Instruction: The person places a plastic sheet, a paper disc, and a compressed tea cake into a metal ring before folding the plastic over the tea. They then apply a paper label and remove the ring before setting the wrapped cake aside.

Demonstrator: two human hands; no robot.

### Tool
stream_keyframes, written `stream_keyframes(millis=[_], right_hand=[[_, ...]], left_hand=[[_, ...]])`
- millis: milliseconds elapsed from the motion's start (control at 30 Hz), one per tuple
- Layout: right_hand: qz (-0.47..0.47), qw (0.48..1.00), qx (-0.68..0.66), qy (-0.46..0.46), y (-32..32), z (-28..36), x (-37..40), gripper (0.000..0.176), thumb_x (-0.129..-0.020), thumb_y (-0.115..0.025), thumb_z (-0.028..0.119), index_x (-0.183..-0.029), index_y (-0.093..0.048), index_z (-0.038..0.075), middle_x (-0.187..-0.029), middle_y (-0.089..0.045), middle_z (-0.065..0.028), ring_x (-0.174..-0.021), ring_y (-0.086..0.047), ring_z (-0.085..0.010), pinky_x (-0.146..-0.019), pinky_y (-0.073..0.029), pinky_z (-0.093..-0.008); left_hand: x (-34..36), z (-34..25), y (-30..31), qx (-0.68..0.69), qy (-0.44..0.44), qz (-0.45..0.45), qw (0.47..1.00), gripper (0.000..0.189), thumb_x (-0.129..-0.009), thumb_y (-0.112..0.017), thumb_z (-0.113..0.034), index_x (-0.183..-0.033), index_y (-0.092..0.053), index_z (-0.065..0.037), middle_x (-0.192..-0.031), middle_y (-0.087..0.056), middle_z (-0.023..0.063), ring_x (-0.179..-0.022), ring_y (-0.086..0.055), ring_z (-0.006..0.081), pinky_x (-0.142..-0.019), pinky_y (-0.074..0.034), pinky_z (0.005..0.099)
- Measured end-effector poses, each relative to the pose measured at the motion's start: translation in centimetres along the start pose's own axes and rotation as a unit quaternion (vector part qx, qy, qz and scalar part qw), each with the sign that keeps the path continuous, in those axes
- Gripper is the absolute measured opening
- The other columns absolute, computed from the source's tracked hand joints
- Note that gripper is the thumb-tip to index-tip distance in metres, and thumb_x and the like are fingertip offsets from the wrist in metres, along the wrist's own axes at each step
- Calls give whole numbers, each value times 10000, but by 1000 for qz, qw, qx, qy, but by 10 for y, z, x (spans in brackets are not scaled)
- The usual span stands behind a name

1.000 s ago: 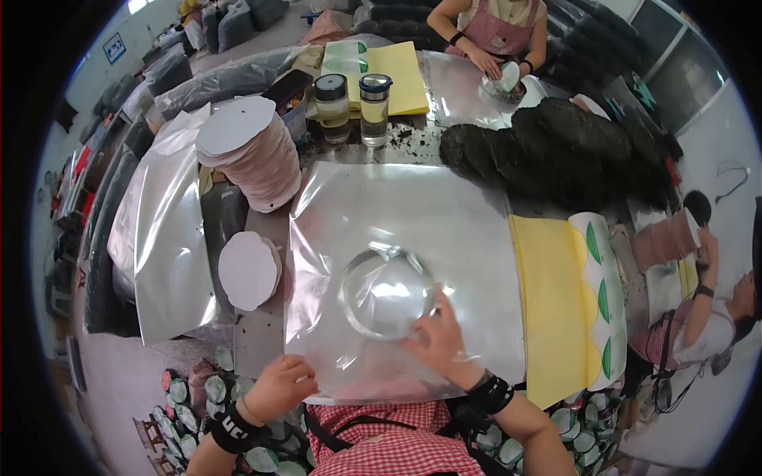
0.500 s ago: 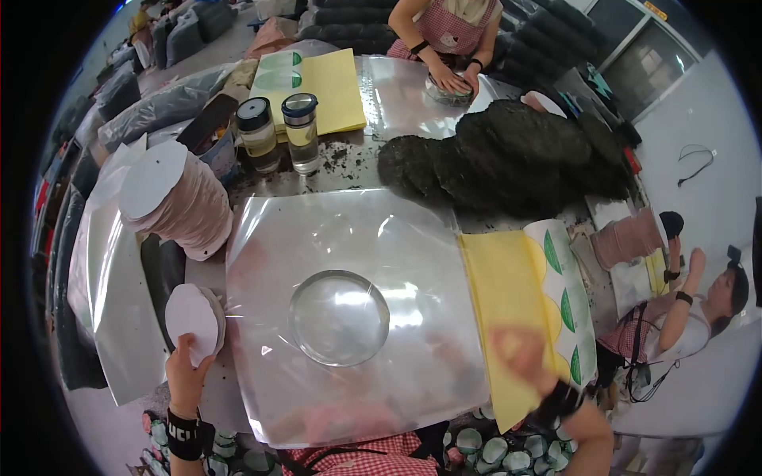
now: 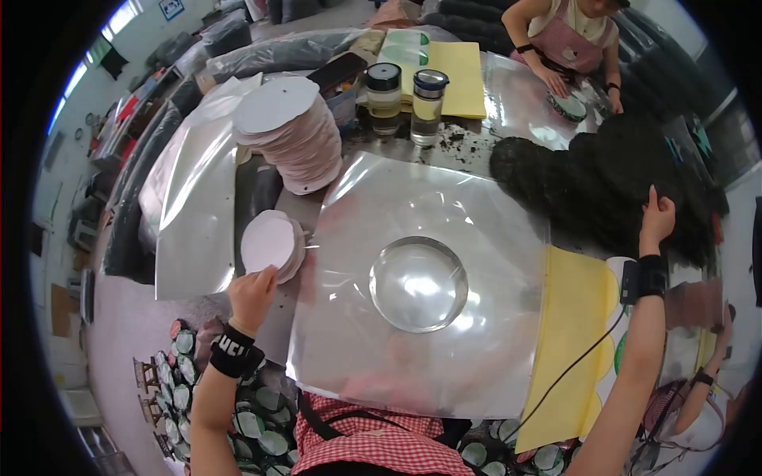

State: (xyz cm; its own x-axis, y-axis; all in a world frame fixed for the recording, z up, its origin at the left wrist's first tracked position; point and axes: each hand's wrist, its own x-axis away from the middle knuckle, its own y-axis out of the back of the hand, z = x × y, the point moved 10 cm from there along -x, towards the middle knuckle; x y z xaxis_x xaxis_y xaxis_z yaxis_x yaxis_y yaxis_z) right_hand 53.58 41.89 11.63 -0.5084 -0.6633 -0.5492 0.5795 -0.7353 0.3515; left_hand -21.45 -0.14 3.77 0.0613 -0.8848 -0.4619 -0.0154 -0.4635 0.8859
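A stack of round white paper discs (image 3: 268, 239) stands on the table at the left. My left hand (image 3: 252, 300) is closed at its near edge, thumb and fingers pinching the top disc. Far to the right, my right hand (image 3: 657, 220) is at the edge of a pile of dark round sheets (image 3: 587, 163) that look like dried seaweed. Its fingers are bent against the pile, and the dark material partly obscures what they grip. Between my hands lies a clear plastic sheet (image 3: 341, 317), with a clear round ring or shallow dish (image 3: 381, 305) at its middle.
Yellow paper sheets (image 3: 563, 341) lie right of the plastic. A large spool (image 3: 290, 139) and two lidded bottles (image 3: 384, 99) (image 3: 429, 107) stand behind. Across the table, a co-worker (image 3: 567, 47) handles a round package (image 3: 567, 105). Several round packages (image 3: 250, 424) are below the table.
The view has swung to the right, shifting things leftward or rightward in frame. My right hand has moved from above the yellow paper to the dark pile. My left hand stays at the paper discs.
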Motion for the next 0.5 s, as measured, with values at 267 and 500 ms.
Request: stream_keyframes(millis=[267, 500], right_hand=[[-69, 970, -230, -31, 12, 12, 8, 403, -876, -801, 240, -1093, -561, -1, -1002, -607, -73, -856, -605, -167, -726, -553, -324], [269, 865, -336, -257, -36, 94, 264, 370, -901, -754, 178, -1187, -557, 51, -893, -582, 13, -706, -503, -47, -555, -390, -222]], left_hand=[[-35, -53, 78, 51, -12, -123, 991, 101, -840, -715, -34, -915, -746, -96, -887, -743, 74, -673, -699, 232, -595, -545, 336], [-22, -237, -6, 237, -283, -26, 929, 190, -771, -718, -103, -957, -721, -62, -1063, -728, 93, -837, -721, 210, -665, -588, 300]])
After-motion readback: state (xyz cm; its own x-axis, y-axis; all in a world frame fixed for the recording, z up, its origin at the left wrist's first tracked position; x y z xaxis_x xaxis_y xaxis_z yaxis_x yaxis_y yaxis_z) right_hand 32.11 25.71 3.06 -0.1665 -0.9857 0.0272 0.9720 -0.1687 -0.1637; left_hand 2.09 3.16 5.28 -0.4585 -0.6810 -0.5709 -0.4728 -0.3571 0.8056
